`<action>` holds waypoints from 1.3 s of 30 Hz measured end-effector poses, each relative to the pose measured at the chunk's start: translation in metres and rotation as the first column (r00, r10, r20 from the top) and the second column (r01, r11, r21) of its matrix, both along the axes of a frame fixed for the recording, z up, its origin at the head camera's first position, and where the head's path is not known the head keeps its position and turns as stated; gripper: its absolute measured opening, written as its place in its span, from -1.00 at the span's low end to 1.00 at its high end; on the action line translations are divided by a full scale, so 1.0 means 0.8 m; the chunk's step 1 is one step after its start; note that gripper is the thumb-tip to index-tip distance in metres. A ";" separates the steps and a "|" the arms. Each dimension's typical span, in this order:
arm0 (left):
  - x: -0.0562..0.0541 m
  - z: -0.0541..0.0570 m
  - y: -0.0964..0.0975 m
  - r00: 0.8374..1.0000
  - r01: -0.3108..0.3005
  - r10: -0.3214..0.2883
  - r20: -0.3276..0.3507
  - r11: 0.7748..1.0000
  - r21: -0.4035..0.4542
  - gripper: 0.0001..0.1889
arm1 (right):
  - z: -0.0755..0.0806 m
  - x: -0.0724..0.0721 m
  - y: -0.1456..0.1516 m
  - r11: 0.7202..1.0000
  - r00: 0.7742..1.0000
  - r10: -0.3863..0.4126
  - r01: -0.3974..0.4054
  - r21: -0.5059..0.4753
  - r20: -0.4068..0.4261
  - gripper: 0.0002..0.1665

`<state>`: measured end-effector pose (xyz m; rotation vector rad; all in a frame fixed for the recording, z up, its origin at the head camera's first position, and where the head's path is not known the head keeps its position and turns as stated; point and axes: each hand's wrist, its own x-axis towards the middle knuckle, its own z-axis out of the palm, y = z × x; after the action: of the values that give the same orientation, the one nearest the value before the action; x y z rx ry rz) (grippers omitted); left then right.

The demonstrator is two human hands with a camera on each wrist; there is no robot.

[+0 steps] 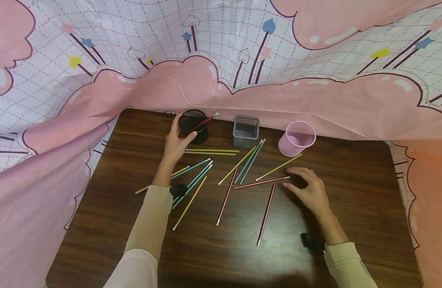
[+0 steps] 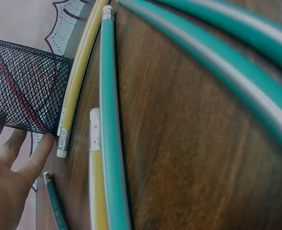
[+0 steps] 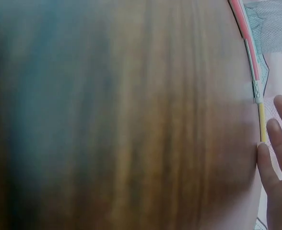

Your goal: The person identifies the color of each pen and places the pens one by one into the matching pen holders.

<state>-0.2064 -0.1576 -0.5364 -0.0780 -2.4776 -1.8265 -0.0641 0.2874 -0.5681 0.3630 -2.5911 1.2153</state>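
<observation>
My left hand (image 1: 175, 143) grips a black mesh pencil cup (image 1: 200, 136) at the back left, its fingers on the left side and its thumb at the front. One red pencil (image 1: 208, 119) leans inside, its eraser end above the rim; it shows through the mesh (image 2: 30, 88) in the left wrist view. On the table's right half, my right hand (image 1: 311, 191) hovers with thumb and fingers spread around the eraser end of a lying red pencil (image 1: 260, 183). Nothing is between those fingers. Two more red pencils (image 1: 227, 198) lie nearby.
A grey mesh square cup (image 1: 242, 140) and a pink round cup (image 1: 289, 146) stand along the back edge. Several yellow pencils (image 1: 190, 202) and teal pencils (image 1: 247, 165) lie scattered over the wooden table (image 1: 214, 256). A patterned pink curtain (image 1: 242, 102) hangs behind it.
</observation>
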 end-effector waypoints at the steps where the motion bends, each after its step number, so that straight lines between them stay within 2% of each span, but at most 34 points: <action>1: 0.003 0.007 0.001 1.000 0.004 -0.004 0.002 1.000 0.001 -0.15 | -0.002 -0.001 0.001 1.000 1.000 0.001 -0.001 0.014 -0.006 -0.42; 5: 0.017 0.038 0.008 1.000 0.016 -0.016 0.025 1.000 -0.015 -0.17 | -0.008 -0.005 0.004 0.998 1.000 -0.004 0.003 0.063 0.013 -0.46; 6: 0.018 0.040 0.009 1.000 0.019 -0.018 0.025 1.000 -0.017 -0.17 | -0.009 -0.006 0.004 0.997 1.000 -0.006 0.004 0.074 0.023 -0.47; 15: 0.018 0.041 0.008 1.000 0.012 -0.012 0.017 1.000 -0.001 -0.18 | -0.021 -0.009 0.004 0.991 1.000 0.008 -0.010 0.132 0.012 -0.63; 21: 0.018 0.041 0.007 0.999 0.006 -0.006 0.031 1.000 -0.016 -0.18 | -0.025 -0.006 0.001 0.996 1.000 0.009 -0.008 0.089 -0.007 -0.79; 25: 0.019 0.040 0.008 0.999 0.000 0.001 0.048 1.000 -0.022 -0.17 | -0.027 -0.006 0.002 0.999 1.000 0.006 -0.005 0.047 -0.024 -0.79; 30: 0.018 0.039 0.008 0.999 0.001 -0.001 0.048 1.000 -0.014 -0.17 | -0.026 -0.006 0.004 0.997 0.999 0.018 -0.020 -0.070 -0.030 -0.75; 36: 0.017 0.038 0.010 1.000 0.001 -0.001 0.029 1.000 0.000 -0.18 | -0.017 -0.003 0.002 0.990 1.000 -0.015 0.012 -0.143 -0.020 -0.74; 39: 0.017 0.039 0.010 1.000 0.004 -0.003 0.021 1.000 -0.004 -0.18 | -0.002 0.000 -0.004 0.975 0.999 0.006 0.002 -0.222 0.036 -0.79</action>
<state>-0.1926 -0.1493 -0.5052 -0.0634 -2.4968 -1.8337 -0.0643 0.2845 -0.5698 0.3003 -2.4499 1.5069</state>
